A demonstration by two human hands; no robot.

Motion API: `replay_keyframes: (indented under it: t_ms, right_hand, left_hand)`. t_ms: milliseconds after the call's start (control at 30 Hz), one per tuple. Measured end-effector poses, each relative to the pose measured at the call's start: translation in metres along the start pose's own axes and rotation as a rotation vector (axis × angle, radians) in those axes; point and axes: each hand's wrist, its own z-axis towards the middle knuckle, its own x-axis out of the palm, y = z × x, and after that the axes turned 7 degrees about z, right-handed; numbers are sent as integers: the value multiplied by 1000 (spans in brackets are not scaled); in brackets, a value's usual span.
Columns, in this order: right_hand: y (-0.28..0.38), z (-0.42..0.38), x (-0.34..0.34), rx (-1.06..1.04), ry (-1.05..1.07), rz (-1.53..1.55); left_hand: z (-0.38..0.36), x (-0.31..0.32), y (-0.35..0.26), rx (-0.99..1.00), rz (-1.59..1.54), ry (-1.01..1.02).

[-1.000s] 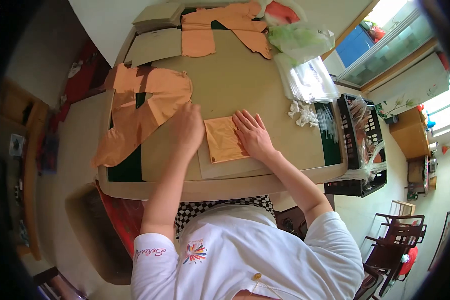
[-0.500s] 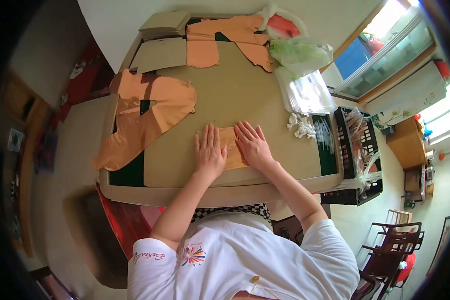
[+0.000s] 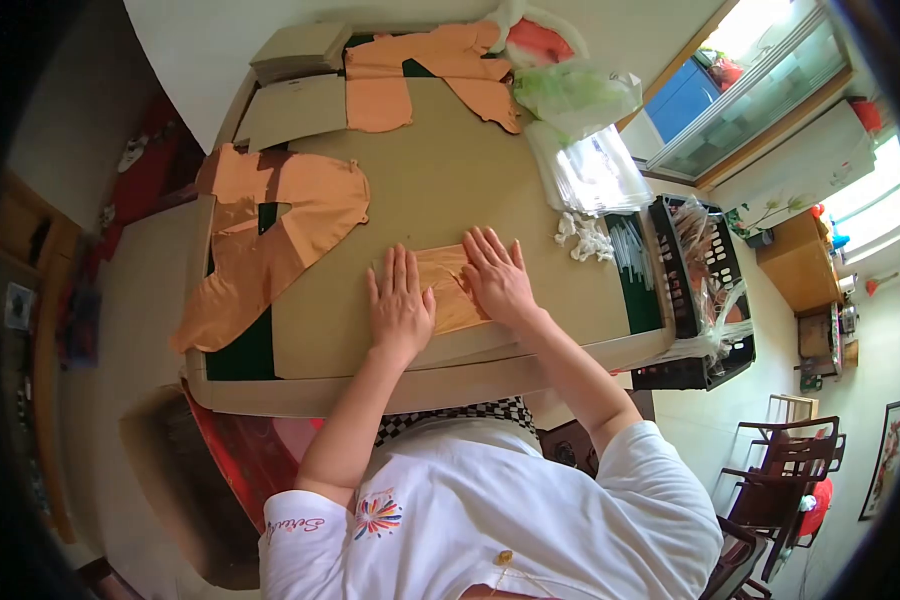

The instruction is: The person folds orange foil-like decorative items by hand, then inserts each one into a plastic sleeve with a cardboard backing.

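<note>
A folded copper-orange foil piece (image 3: pixel 448 287), roughly rectangular and slightly creased, lies flat on the cardboard near the table's front edge. My left hand (image 3: pixel 403 310) rests palm down over its left edge, fingers stretched out. On its right side, my right hand (image 3: pixel 500 280) is also palm down with the fingers extended and a little spread. Neither hand grips anything. To the left lies a large flat foil balloon (image 3: pixel 320 190) in the same colour, uninflated. Another copper-coloured foil balloon (image 3: pixel 380 95) lies at the table's far side, beside a grey-brown card sheet (image 3: pixel 295 108).
Stacked cards (image 3: pixel 300 52) stand at the back left. On the right are a green-tinted plastic bag (image 3: pixel 575 95), clear plastic sleeves (image 3: pixel 590 175), a white crumpled bundle (image 3: pixel 583 238) and thin clear tubes (image 3: pixel 630 250). A black crate (image 3: pixel 705 280) borders the table's right side.
The view has shifted, moving the table leftward in the picture. My hands are slightly farther apart, and more of the folded foil shows between them. The other things on the table have stayed put.
</note>
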Motion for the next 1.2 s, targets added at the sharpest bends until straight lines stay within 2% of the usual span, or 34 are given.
replay_keyframes:
  t_ms: [133, 167, 267, 300, 400, 433, 533, 633, 700, 767, 800, 833, 867, 933, 1033, 1067, 1133, 1200]
  right_hand:
    - [-21, -6, -12, 79, 58, -25]
    - [-34, -5, -6, 5, -69, -42]
    - [-42, 11, -33, 17, -17, 161]
    - [-50, 20, -26, -2, -101, 140]
    - [-52, 36, -37, 111, 103, 302]
    - [-60, 39, -32, 42, 74, 314]
    - [-66, 44, -35, 304, 252, 589]
    - [-74, 26, -69, 234, 307, 369]
    - [-123, 18, -92, 145, 298, 163]
    - [-127, 7, -152, 336, 295, 297]
    - [-127, 0, -175, 249, 178, 297]
    - [-117, -1, -197, 283, 93, 268]
    - [-111, 1, -211, 346, -1, 108]
    - [-111, 13, -208, 297, -274, 14]
    - [-107, 40, -159, 287, -475, 143]
    - [-124, 53, -132, 300, -401, 225]
    - [-123, 71, -85, 347, -288, 154]
    - [-102, 72, -55, 350, -19, 363]
  left_hand:
    - [0, -4, 1, 5, -9, 5]
    - [0, -4, 1, 3, -29, 4]
    - [0, -1, 2, 0, -54, 22]
    - [0, 0, 2, 3, -53, 33]
    - [0, -6, 3, 9, -56, 43]
    - [0, -6, 3, 10, -53, 47]
    - [3, -4, 3, 9, -60, 47]
    - [3, -3, 4, 3, -75, 62]
    - [2, -6, 3, -4, -69, 106]
    - [2, -2, 4, -1, -75, 89]
    - [2, 1, 3, 4, -78, 81]
    - [2, 1, 3, 4, -77, 95]
    - [3, -2, 3, 4, -74, 105]
    - [4, -6, 3, 8, -54, 110]
    - [3, -9, 4, 20, -28, 86]
    - [2, -8, 4, 19, -35, 74]
    - [-1, -9, 5, 46, -32, 50]
    - [-6, -10, 6, 104, -13, 31]
